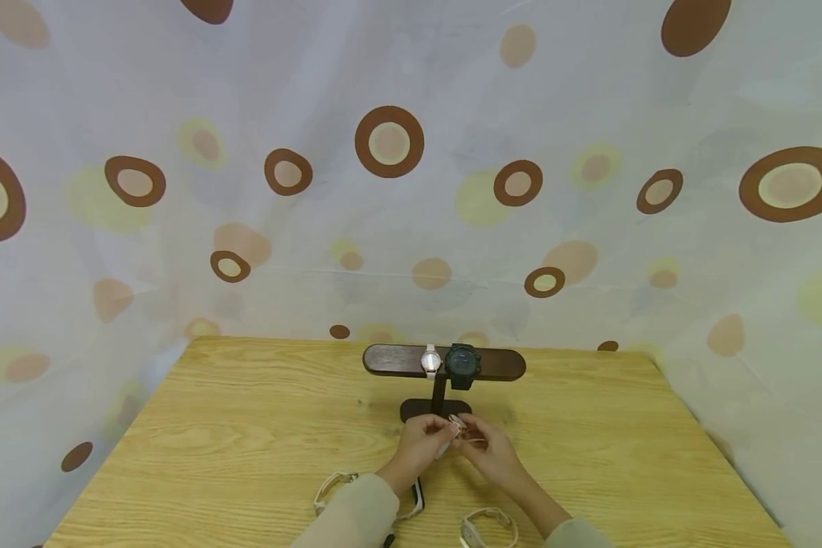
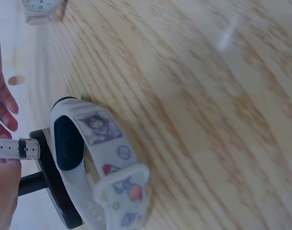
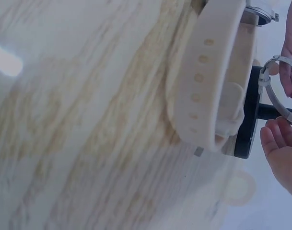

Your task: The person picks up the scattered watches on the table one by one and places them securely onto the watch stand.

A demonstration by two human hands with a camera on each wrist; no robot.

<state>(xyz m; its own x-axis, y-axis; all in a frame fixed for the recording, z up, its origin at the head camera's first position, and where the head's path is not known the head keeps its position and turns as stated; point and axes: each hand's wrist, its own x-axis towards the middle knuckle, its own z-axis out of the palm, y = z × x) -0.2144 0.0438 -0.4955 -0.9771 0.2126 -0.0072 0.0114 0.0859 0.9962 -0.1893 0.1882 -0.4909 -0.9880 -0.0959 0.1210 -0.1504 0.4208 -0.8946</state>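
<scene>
Close in front of the dark watch stand's base (image 1: 416, 411), both hands hold a small watch (image 1: 457, 428) with a thin white strap. The left hand (image 1: 418, 449) pinches it from the left between thumb and fingers. From the other side, the right hand (image 1: 491, 454) grips it, fingers bent. The strap (image 3: 275, 93) curves in a loop in the right wrist view; its end with a dark keeper (image 2: 23, 149) shows in the left wrist view. Fingers partly hide the dial. On the stand's bar (image 1: 397, 359) sit a white-strapped watch (image 1: 431, 361) and a chunky black watch (image 1: 462, 363).
A white smart band (image 2: 100, 127) with cartoon prints stands on its side on the wooden table (image 1: 246, 441), near the left forearm. Another pale strap (image 1: 322, 487) lies left of it. A cream-strapped watch (image 3: 198, 91) rests by the right forearm. Behind hangs a patterned curtain (image 1: 411, 228).
</scene>
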